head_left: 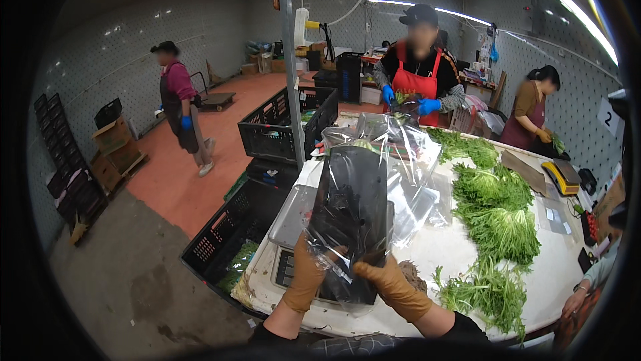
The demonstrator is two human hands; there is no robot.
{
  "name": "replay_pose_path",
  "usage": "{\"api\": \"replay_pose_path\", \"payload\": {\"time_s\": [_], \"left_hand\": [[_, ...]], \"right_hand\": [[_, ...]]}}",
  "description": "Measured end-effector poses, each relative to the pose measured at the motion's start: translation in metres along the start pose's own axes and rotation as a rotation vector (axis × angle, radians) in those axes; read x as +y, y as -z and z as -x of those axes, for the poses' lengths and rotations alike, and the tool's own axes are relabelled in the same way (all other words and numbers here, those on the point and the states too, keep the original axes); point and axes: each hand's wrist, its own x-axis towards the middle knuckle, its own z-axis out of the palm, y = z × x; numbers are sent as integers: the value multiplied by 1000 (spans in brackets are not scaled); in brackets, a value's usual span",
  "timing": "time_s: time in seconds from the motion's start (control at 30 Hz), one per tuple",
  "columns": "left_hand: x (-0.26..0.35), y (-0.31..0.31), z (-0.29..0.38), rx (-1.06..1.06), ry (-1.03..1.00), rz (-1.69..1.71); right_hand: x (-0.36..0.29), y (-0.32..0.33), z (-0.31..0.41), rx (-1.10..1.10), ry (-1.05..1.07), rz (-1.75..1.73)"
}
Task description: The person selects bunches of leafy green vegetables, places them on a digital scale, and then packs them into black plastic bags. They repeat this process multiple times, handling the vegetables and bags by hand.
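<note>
My left hand, in a tan glove, grips the lower left side of a clear plastic bag. Inside or behind the film is a black, open-ended holder or tray, tilted up in front of me. Gloved the same way, my right hand holds its lower right side, thumb on the front. The holder partly covers a weighing scale with a metal plate. To the right, frisée-like leafy greens lie in a long row on the white table.
Black plastic crates stand left of the table beside a metal post. A yellow scale sits at the far right. Across the table a co-worker in a red apron handles a bag; another works at right, and a person stands on the left floor. An arm shows at lower right.
</note>
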Motion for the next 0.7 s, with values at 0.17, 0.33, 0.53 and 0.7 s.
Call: {"api": "replay_pose_path", "payload": {"time_s": [0.17,0.33,0.53,0.7], "left_hand": [[-29,2,71,-252,255,138],[-1,56,66,-741,751,94],[35,125,21,-14,180,-131],[68,113,-34,92,-226,-262]], "right_hand": [[5,18,-17,275,175,-80],[0,42,-11,232,94,-76],[-46,61,-10,-45,110,14],[-65,52,-11,-123,-2,133]]}}
